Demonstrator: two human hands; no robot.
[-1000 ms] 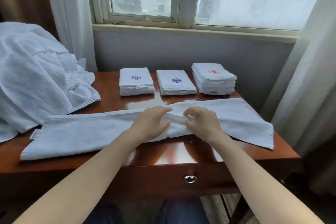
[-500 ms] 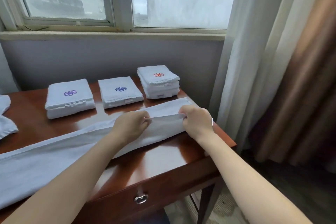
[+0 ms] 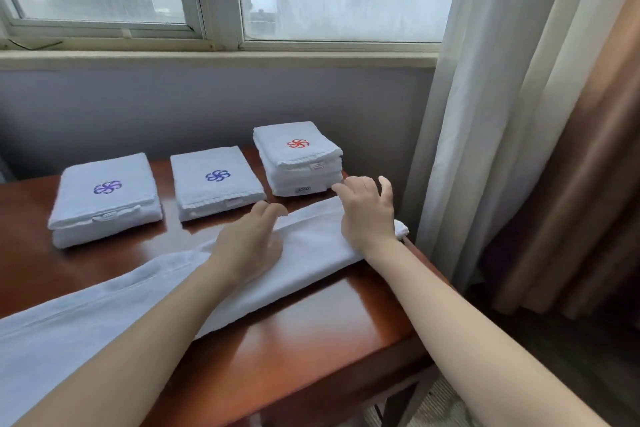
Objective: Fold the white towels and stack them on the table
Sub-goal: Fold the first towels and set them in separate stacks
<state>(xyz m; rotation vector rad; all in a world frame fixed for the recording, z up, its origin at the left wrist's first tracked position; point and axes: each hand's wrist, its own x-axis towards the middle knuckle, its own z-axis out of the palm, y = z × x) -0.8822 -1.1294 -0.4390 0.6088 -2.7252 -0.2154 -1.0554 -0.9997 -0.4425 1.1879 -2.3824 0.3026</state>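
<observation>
Both hands, left hand [image 3: 251,243] and right hand [image 3: 365,215], lie open, flattening the long towel [image 3: 311,253] on the desk [image 3: 311,340]; smooth evenly before folding.

A long white towel [image 3: 304,253], folded lengthwise into a narrow strip, lies diagonally across the worktop [image 3: 311,340], its right end at the worktop's right edge. Behind it stand three folded white towel piles in a row: one with a purple emblem [image 3: 104,198], one with a blue emblem [image 3: 214,180], and a taller stack with a red emblem [image 3: 298,156].
</observation>
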